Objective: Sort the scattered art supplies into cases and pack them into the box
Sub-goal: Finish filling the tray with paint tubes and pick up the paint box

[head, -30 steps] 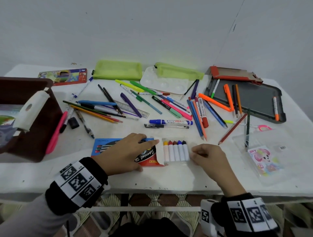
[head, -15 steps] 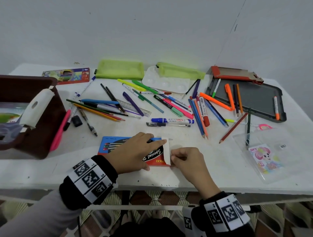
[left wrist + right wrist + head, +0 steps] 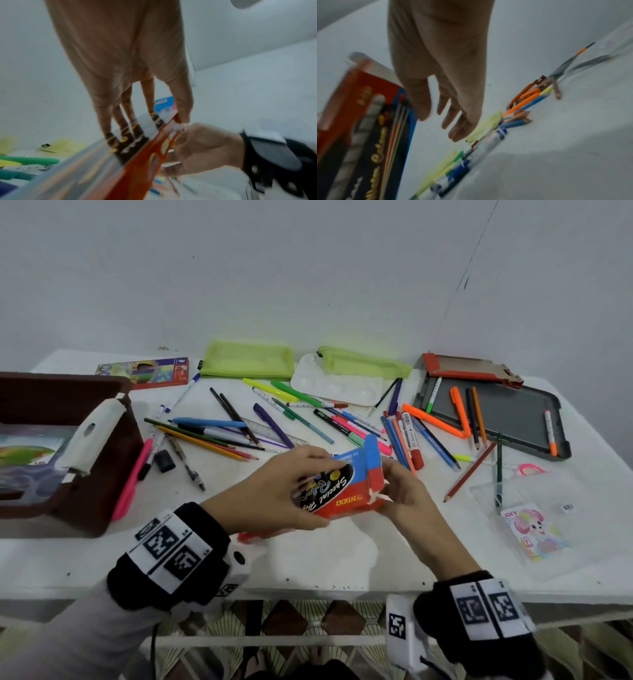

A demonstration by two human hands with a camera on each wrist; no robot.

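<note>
Now lifted clear of the table (image 3: 308, 556), the crayon box (image 3: 337, 491) has its tray pushed home; left hand (image 3: 274, 491) grips it, end flap open. Left wrist view: right hand (image 3: 197, 146) pinches the flap end. Right wrist view: fingers look loosely spread, blurred. Closing remains, then packing into the brown box (image 3: 68, 392).

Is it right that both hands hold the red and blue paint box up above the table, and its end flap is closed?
Not quite. The left hand and right hand do hold the paint box above the table, but its end flap stands open, as the head view shows.
</note>
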